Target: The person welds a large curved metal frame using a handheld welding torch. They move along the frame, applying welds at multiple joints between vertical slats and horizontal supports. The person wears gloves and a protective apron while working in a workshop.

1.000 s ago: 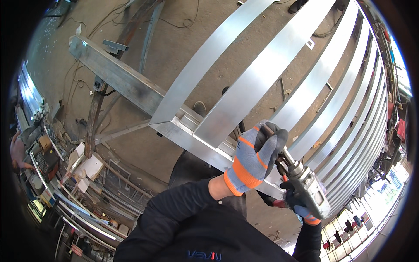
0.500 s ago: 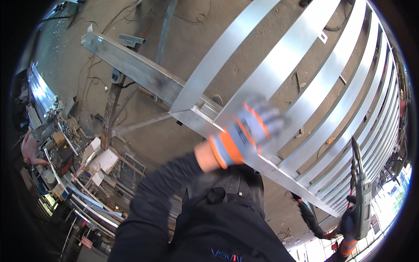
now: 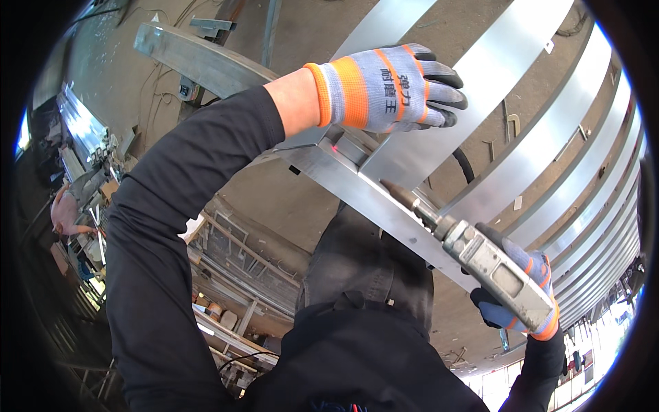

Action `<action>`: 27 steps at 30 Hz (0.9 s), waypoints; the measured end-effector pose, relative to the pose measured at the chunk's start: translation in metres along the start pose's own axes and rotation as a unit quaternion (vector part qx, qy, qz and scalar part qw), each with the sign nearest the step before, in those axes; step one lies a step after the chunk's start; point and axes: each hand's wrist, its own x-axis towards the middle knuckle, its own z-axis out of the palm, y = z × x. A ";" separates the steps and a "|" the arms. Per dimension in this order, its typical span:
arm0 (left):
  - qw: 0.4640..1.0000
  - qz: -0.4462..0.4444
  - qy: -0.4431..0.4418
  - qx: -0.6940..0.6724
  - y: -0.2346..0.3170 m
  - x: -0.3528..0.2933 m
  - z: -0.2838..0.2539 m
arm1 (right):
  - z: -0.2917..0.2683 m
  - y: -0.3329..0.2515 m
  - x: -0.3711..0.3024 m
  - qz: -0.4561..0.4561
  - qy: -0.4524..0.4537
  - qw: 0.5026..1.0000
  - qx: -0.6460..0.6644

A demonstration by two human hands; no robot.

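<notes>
A silver metal frame spreads in front of me, with wide flat slats (image 3: 473,89) running away from a long edge rail (image 3: 398,216). My left hand (image 3: 398,86), in a grey and orange glove, lies with stretched fingers over the near end of one slat, close to the rail's corner. In my gloved right hand (image 3: 542,275) is a grey handheld laser welding gun (image 3: 498,275), its fingers wrapped round the body. The gun's pointed nozzle (image 3: 401,194) aims up and left, just over the rail. A small red light spot (image 3: 335,148) shows at the corner joint.
A square metal beam (image 3: 199,62) stretches off to the far left under the frame. Offcuts, a hooked metal piece (image 3: 514,123) and cables lie on the floor. Metal stock and clutter fill the left side, where another person (image 3: 65,211) bends over.
My left hand has moved up and now rests at the slat's end. My right hand has brought the welding gun in from the far right to the rail, tilting its nozzle leftward.
</notes>
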 end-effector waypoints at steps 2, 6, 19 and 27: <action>1.000 -0.002 0.004 0.002 -0.001 -0.002 0.005 | 0.004 0.007 0.010 0.077 -0.032 0.993 0.080; 0.999 0.006 0.046 -0.006 -0.002 -0.003 0.012 | 0.010 0.016 0.026 0.049 -0.064 0.996 0.030; 0.999 0.000 0.036 -0.008 -0.002 -0.005 0.015 | 0.011 0.042 0.044 -0.106 -0.070 0.992 0.004; 0.997 0.013 0.076 -0.010 -0.006 -0.002 0.025 | 0.012 0.045 0.039 -0.071 -0.065 0.994 0.052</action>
